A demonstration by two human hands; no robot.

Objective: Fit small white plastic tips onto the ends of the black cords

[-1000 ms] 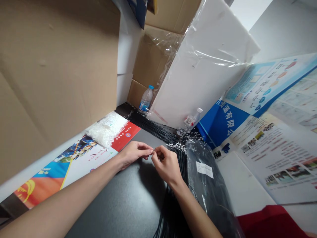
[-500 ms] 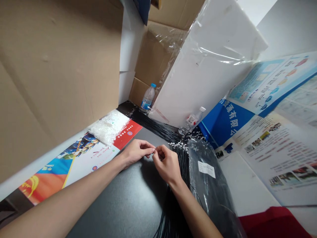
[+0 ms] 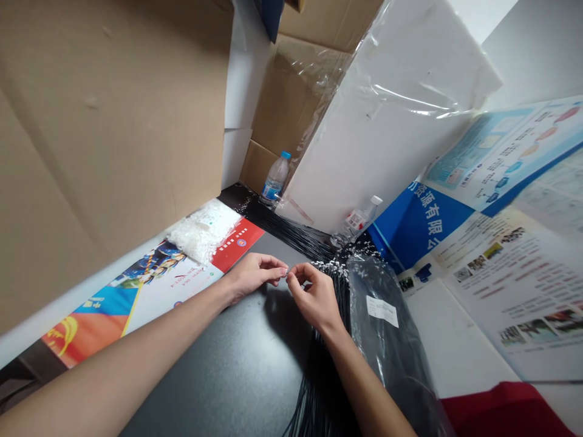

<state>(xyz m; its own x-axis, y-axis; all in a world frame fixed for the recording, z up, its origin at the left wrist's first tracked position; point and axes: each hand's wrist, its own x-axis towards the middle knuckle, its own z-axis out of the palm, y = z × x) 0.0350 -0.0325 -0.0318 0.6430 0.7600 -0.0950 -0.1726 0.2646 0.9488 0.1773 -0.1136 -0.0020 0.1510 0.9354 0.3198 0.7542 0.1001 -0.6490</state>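
Observation:
My left hand (image 3: 252, 276) and my right hand (image 3: 314, 297) meet fingertip to fingertip over a dark table (image 3: 237, 370). Between the pinched fingers sits a tiny white piece (image 3: 285, 274), too small to make out; which hand carries it is unclear. Right beside my right hand lies a bundle of thin black cords (image 3: 334, 303) with small white tips, running towards me under my right forearm. A clear bag of small white pieces (image 3: 203, 227) rests on a coloured poster beyond my left hand.
A clear plastic bag with a white label (image 3: 387, 321) covers more black cords at the right. Two water bottles (image 3: 274, 179) (image 3: 359, 218) stand at the back. A cardboard wall (image 3: 104, 121) rises at the left, a wrapped white foam board (image 3: 392, 121) behind, printed posters (image 3: 501, 255) at the right.
Both hands stay pinched together at the fingertips with only slight finger movement. The view has drifted a little, so everything sits slightly further right and up.

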